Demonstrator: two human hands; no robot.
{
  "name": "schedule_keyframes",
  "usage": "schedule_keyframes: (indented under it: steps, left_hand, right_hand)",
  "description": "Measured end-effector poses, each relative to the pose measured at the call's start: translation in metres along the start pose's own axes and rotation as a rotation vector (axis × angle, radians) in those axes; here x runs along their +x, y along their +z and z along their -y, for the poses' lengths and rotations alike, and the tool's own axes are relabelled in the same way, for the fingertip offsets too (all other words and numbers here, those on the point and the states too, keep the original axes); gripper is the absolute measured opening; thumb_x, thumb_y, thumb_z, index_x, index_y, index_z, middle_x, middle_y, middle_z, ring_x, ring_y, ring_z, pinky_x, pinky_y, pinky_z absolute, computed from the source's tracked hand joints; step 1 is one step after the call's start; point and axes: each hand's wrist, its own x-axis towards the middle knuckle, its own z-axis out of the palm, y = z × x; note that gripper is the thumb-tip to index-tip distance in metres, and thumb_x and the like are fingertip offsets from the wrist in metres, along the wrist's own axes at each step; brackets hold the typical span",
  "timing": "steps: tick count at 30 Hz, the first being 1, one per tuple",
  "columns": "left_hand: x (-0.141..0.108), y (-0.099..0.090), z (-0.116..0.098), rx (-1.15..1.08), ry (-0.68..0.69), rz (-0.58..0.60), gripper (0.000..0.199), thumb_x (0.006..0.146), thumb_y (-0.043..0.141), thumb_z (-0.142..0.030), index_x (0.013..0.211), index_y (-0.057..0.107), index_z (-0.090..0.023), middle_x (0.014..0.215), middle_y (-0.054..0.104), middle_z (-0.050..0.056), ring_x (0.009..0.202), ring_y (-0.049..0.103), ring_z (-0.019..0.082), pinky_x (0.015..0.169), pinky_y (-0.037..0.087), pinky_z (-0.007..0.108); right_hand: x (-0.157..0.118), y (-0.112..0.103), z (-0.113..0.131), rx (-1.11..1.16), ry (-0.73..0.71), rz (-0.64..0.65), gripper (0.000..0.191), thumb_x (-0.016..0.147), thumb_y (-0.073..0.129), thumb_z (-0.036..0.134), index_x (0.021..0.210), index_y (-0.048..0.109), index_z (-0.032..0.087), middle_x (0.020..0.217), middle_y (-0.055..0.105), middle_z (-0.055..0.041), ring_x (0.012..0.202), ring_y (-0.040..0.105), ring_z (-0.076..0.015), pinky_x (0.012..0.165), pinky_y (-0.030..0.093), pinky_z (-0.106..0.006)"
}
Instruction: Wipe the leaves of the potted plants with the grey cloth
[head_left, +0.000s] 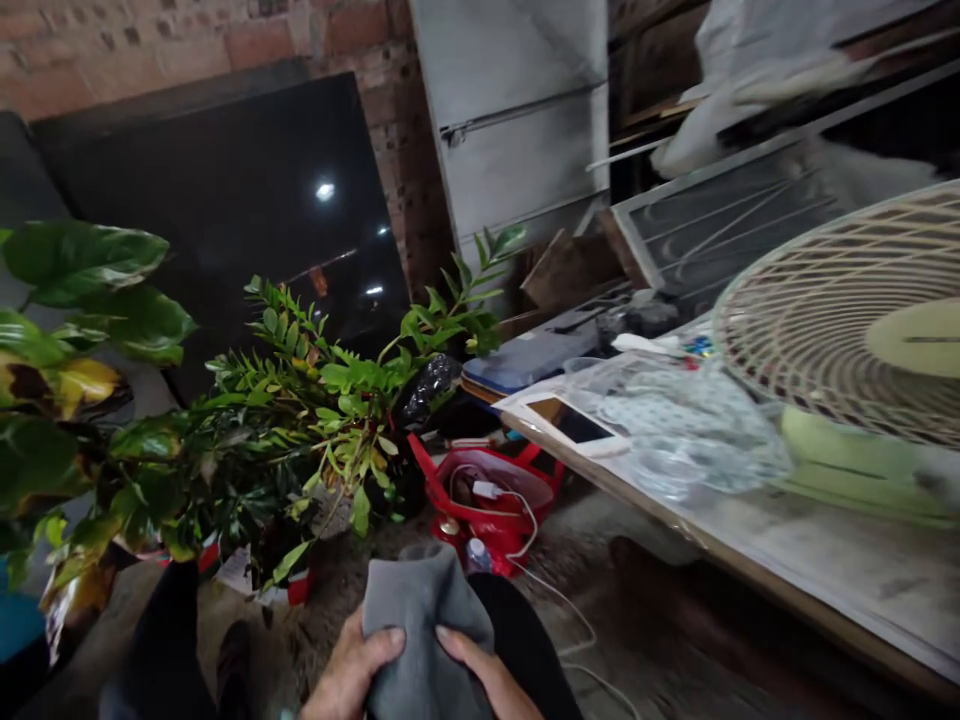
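Note:
A grey cloth (427, 610) is held up in front of my lap, gripped from both sides. My left hand (349, 660) pinches its left side, the thumb lying on the front face and the other fingers hidden behind. On the right side my right hand (487, 672) grips it the same way, thumb on top. The cloth's upper edge is bunched and its lower part runs out of the frame. Just beyond it stands a red bag (487, 500) with a white charger (487, 488) and cable in it.
Leafy potted plants (330, 400) spread across the left. At right, a table (750, 545) bears a fan (855, 330), a white tablet (570, 425) and crumpled plastic (675, 440). A white cable (562, 600) trails over the floor. A dark panel (225, 220) leans against the brick wall.

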Motion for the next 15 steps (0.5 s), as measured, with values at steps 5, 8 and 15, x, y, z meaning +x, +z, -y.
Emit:
schedule_keyframes:
  steps: [5, 8, 15]
  left_hand:
    - [-0.01, -0.015, 0.008, 0.011, -0.025, -0.124, 0.068, 0.053, 0.092, -0.055, 0.105, 0.08, -0.015, 0.094, 0.078, 0.012, 0.098, 0.069, 0.035, 0.094, 0.05, 0.042]
    - [-0.018, -0.031, 0.022, -0.042, -0.019, -0.167, 0.065, 0.054, 0.093, -0.054, 0.103, 0.079, -0.014, 0.093, 0.078, 0.012, 0.094, 0.069, 0.033, 0.09, 0.05, 0.041]
    - [-0.037, -0.05, 0.012, -0.145, 0.034, -0.121, 0.06, 0.052, 0.094, -0.048, 0.097, 0.079, -0.013, 0.088, 0.078, 0.01, 0.079, 0.067, 0.025, 0.077, 0.05, 0.033]
  right_hand:
    - [0.008, -0.001, -0.018, -0.022, -0.016, -0.043, 0.064, 0.055, 0.085, 0.056, 0.105, 0.078, 0.018, 0.1, 0.081, -0.0126, 0.115, 0.071, -0.04, 0.103, 0.055, -0.046]
    - [0.007, -0.003, -0.036, -0.025, 0.051, -0.052, 0.051, 0.055, 0.086, 0.054, 0.092, 0.079, 0.02, 0.098, 0.082, -0.0119, 0.116, 0.07, -0.0377, 0.102, 0.055, -0.042]
    - [-0.011, 0.032, -0.04, 0.005, 0.125, -0.013, 0.05, 0.048, 0.089, 0.051, 0.082, 0.076, 0.017, 0.089, 0.081, -0.0166, 0.103, 0.074, -0.0399, 0.098, 0.056, -0.047]
